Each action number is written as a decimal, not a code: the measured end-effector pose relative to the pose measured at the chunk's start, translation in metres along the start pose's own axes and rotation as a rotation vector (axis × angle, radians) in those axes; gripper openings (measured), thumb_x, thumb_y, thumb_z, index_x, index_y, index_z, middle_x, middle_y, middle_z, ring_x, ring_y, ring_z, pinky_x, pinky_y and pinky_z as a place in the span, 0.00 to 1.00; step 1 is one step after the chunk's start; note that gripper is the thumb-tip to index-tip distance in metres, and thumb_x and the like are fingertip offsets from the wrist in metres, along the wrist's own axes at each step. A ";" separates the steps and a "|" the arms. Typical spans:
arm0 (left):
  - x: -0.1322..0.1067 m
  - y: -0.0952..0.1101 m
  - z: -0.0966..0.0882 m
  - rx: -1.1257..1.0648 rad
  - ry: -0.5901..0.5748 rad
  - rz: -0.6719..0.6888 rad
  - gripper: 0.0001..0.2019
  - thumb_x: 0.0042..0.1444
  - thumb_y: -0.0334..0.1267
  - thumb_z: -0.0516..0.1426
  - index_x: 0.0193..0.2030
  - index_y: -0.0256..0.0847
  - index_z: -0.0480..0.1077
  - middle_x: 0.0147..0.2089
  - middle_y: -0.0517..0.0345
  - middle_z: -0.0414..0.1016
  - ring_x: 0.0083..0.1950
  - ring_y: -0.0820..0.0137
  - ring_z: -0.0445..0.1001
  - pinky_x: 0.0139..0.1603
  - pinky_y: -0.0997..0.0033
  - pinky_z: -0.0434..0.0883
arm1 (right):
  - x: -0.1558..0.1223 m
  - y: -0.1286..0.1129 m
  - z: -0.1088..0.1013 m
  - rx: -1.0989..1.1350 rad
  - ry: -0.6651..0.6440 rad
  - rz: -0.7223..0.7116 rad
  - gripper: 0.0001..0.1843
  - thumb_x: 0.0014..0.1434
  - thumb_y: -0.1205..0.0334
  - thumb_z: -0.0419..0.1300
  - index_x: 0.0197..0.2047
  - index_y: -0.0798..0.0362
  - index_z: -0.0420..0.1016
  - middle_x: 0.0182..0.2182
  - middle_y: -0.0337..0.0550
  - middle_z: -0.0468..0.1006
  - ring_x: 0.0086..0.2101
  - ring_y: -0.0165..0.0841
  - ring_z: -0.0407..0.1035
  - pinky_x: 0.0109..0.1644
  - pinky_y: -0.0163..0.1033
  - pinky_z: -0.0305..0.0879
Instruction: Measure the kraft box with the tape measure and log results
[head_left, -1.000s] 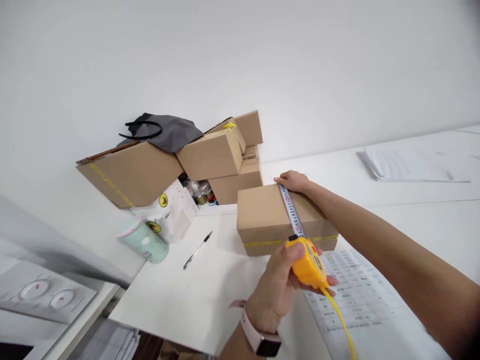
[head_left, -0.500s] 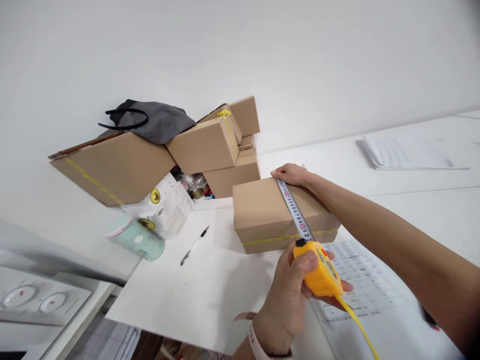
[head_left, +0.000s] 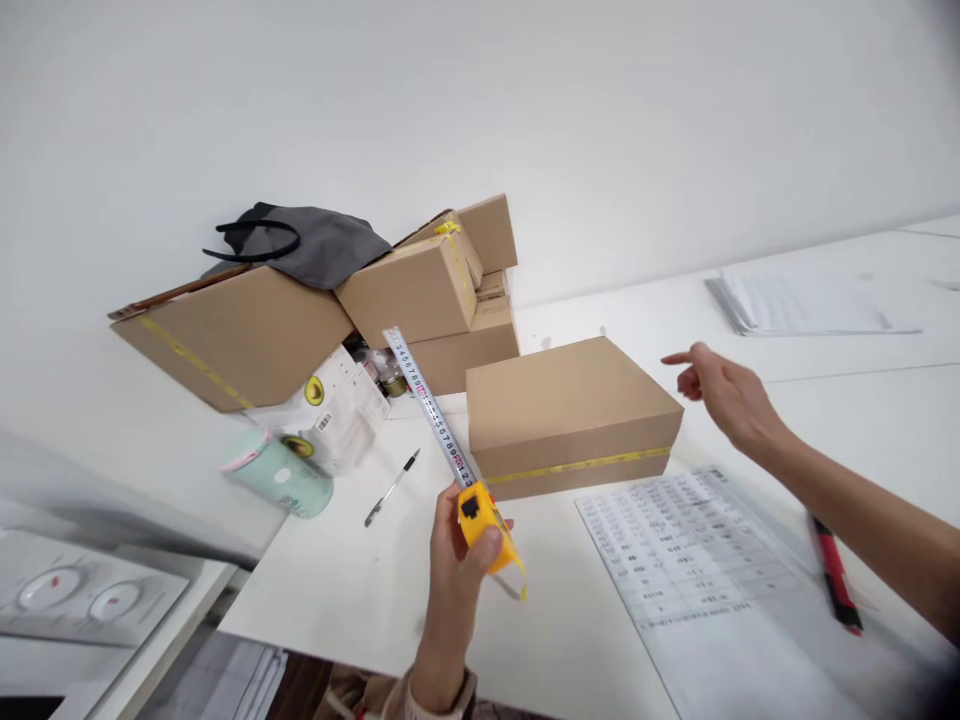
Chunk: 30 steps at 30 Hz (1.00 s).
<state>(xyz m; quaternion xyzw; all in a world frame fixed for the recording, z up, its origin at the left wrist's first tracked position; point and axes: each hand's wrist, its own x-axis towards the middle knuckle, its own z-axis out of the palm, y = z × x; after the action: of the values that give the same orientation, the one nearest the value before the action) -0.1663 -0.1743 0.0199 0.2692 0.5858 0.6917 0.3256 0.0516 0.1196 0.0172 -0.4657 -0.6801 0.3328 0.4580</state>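
My left hand [head_left: 454, 590] grips a yellow tape measure [head_left: 491, 530], its thumb on the case. The extended metal blade [head_left: 433, 410] points up and away, left of a closed cardboard box [head_left: 570, 400] that lies on the white table. A strip of yellow tape runs along the box's near side. My right hand [head_left: 724, 395] is in the air to the right of the box, apart from it, forefinger stretched out and the other fingers curled, with nothing in it.
Stacked cardboard boxes [head_left: 412, 290] with a grey bag [head_left: 322, 240] stand against the wall. A pen [head_left: 391, 490] and a mint canister [head_left: 281, 478] are at left. Printed sheets [head_left: 682, 560], a red and black cutter [head_left: 834, 575] and a paper pile [head_left: 810, 303] lie at right.
My right hand has let go of the blade's end and moved right. My left hand has carried the tape measure leftward, off the box.
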 end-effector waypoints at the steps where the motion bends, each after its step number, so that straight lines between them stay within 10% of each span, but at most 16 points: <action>1: 0.006 -0.003 -0.001 -0.009 -0.023 -0.017 0.32 0.44 0.54 0.70 0.53 0.44 0.67 0.46 0.54 0.72 0.41 0.59 0.80 0.41 0.60 0.78 | -0.012 0.002 -0.001 0.012 -0.044 0.037 0.35 0.65 0.30 0.44 0.44 0.50 0.80 0.30 0.48 0.77 0.32 0.39 0.70 0.40 0.45 0.68; 8: 0.026 0.018 0.012 0.012 -0.176 0.103 0.30 0.45 0.51 0.69 0.54 0.44 0.68 0.44 0.56 0.72 0.40 0.64 0.77 0.45 0.59 0.79 | -0.022 -0.042 -0.004 -0.049 -0.066 -0.046 0.32 0.61 0.33 0.54 0.60 0.41 0.74 0.41 0.44 0.79 0.41 0.42 0.72 0.43 0.45 0.68; 16: 0.043 0.049 0.031 0.075 -0.145 0.206 0.26 0.50 0.50 0.67 0.52 0.42 0.67 0.44 0.55 0.72 0.41 0.65 0.76 0.41 0.65 0.78 | 0.037 -0.071 -0.001 -0.367 0.001 -0.280 0.22 0.63 0.42 0.51 0.31 0.48 0.74 0.41 0.50 0.78 0.42 0.45 0.71 0.43 0.47 0.64; 30: -0.001 -0.039 0.104 -0.100 -0.542 -0.157 0.31 0.46 0.51 0.71 0.53 0.40 0.67 0.44 0.55 0.70 0.41 0.67 0.70 0.49 0.59 0.75 | 0.058 -0.085 0.026 -0.590 -0.101 -0.382 0.29 0.68 0.40 0.38 0.28 0.50 0.65 0.33 0.51 0.78 0.35 0.43 0.70 0.45 0.48 0.57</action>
<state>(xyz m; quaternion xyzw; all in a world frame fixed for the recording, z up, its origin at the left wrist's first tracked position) -0.0817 -0.1051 -0.0011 0.3818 0.4616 0.5951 0.5357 -0.0091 0.1442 0.1011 -0.4251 -0.8437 0.0529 0.3234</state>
